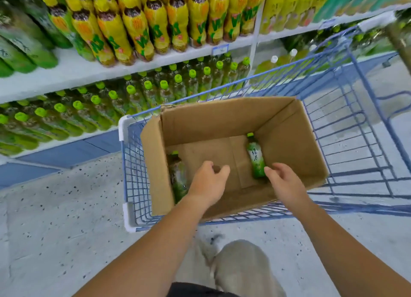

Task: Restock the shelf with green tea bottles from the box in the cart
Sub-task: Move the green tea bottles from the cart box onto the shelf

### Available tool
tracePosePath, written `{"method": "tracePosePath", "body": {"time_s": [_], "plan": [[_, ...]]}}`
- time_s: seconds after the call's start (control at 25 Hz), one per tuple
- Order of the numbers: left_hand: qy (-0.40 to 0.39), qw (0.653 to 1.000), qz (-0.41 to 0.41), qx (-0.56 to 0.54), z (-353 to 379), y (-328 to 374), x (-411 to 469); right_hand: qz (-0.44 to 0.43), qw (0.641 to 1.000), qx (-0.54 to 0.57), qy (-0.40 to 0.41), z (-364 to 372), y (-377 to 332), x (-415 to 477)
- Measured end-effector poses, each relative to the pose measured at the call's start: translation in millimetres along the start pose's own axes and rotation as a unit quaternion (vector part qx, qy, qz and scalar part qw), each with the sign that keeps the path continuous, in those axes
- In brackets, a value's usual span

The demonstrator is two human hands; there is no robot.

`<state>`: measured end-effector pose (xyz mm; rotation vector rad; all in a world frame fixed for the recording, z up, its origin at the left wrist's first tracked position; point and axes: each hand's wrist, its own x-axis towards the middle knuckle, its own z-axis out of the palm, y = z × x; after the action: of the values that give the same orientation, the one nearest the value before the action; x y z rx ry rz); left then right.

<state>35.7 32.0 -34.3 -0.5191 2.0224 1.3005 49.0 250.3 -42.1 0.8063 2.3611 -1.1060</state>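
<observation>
Two lie on the floor of the cardboard box (222, 121) in front of you: the left green tea bottle (178, 178) along the box's left wall, and the right green tea bottle (255, 158) right of the middle. Both have their green caps pointing to the far side. The box sits in the blue wire cart (131, 174). Your left hand (209, 181) hangs inside the box just right of the left green tea bottle, its grip loose, the fingers lightly curled round nothing. Your right hand (282, 181) reaches in at the near end of the right green tea bottle, its grip slack and empty. Its fingertips (268, 170) are right at the bottle's base, and I cannot tell whether they touch it. Left of the cart, the lower shelf (73, 138) carries rows of green-capped bottles (131, 96). The shelf above holds yellow-labelled bottles (138, 29).
</observation>
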Motion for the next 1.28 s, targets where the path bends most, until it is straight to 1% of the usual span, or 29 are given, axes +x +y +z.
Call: {"method": "tracePosePath", "body": {"time_s": [0.08, 0.16, 0.32, 0.4, 0.48, 0.6, 0.72, 0.8, 0.88, 0.96, 1.0, 1.04, 1.12, 1.2, 1.28], "plan": [[0.014, 0.999, -0.045, 0.015, 8.4, -5.2, 30.6, 0.002, 0.999, -0.02, -0.029, 3.2, 6.1, 36.7], [0.044, 0.993, -0.103, 0.02, 19.7, -17.5, 62.3, 0.007, 0.997, -0.044, -0.062, 8.6, 14.3, 76.6], [0.09, 0.974, -0.206, 0.025, 38.8, -52.0, 112.2, -0.013, 0.984, -0.131, -0.121, 28.8, 35.9, 153.9], [0.144, 0.956, -0.247, 0.065, 41.2, -69.0, 133.0, -0.015, 0.976, -0.171, -0.131, 38.3, 48.0, 188.7], [0.202, 0.936, -0.266, 0.109, 38.7, -87.9, 150.8, 0.0, 0.969, -0.207, -0.136, 48.8, 60.9, 222.4], [0.246, 0.917, -0.283, 0.134, 34.7, -117.9, 172.4, 0.032, 0.966, -0.229, -0.118, 69.1, 78.7, 263.9], [0.242, 0.905, -0.293, 0.191, 31.5, -133.8, 187.5, 0.049, 0.969, -0.224, -0.092, 85.4, 90.0, 279.2], [0.229, 0.899, -0.304, 0.215, 27.5, -137.3, 199.3, 0.041, 0.971, -0.224, -0.073, 89.7, 95.1, 284.5], [0.19, 0.918, -0.314, 0.152, 27.0, -138.0, 209.9, 0.028, 0.97, -0.215, -0.109, 94.6, 100.3, 285.1], [0.145, 0.937, -0.314, 0.04, 37.2, -137.1, 217.4, 0.038, 0.968, -0.194, -0.154, 104.1, 104.8, 281.6], [0.137, 0.941, -0.31, -0.003, 45.3, -135.8, 220.1, 0.049, 0.969, -0.182, -0.16, 111.0, 105.5, 279.6], [0.138, 0.943, -0.301, -0.021, 53.7, -134.4, 222.5, 0.063, 0.97, -0.175, -0.157, 118.3, 104.0, 277.0], [0.141, 0.951, -0.276, -0.009, 68.7, -129.1, 227.1, 0.091, 0.969, -0.175, -0.146, 133.2, 97.0, 275.8], [0.127, 0.959, -0.254, 0.009, 79.3, -124.6, 231.5, 0.103, 0.971, -0.16, -0.147, 145.5, 91.0, 274.9], [0.108, 0.966, -0.234, 0.013, 85.1, -119.2, 234.4, 0.098, 0.971, -0.126, -0.178, 152.4, 86.0, 270.1]]}}
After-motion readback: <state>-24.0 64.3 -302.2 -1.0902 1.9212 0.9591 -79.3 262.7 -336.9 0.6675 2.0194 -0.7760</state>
